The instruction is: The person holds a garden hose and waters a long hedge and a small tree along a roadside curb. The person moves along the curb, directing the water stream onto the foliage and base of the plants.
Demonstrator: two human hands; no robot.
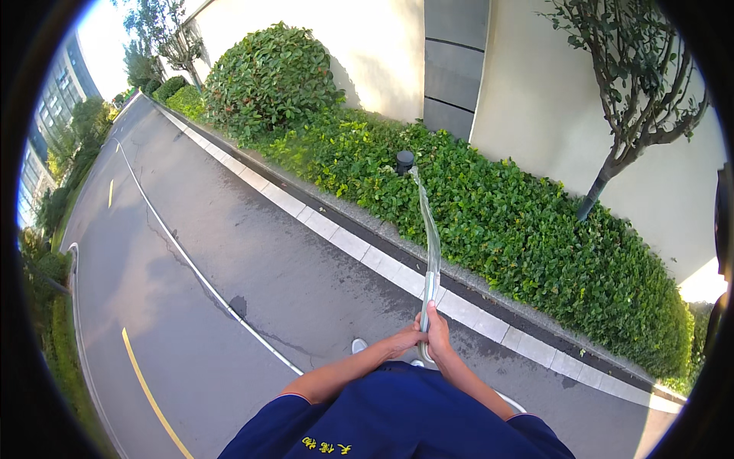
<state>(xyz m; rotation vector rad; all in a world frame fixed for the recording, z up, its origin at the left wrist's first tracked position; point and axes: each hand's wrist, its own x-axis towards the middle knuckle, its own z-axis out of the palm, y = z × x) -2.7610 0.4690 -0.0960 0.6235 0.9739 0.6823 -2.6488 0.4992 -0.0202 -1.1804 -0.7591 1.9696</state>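
Note:
Both my hands grip a pale, translucent garden hose (425, 310) near its end, in front of my dark blue shirt. My left hand (406, 338) is around the hose from the left side. My right hand (438, 335) holds it from the right, thumb lying along the top. From the hose's mouth a stream of water (431, 229) arcs away from me onto the low green hedge (487, 212), beside a short black bollard light (405, 160). A long white length of hose (189, 255) lies across the asphalt to the left and runs toward my feet.
A pale stone kerb strip (367, 254) and dark gutter border the hedge. Behind stand a rounded bush (275, 80), a cream wall (533, 97) with grey panels and a tree (616, 149). The asphalt road (258, 367) has yellow dashes and a far curved kerb at left.

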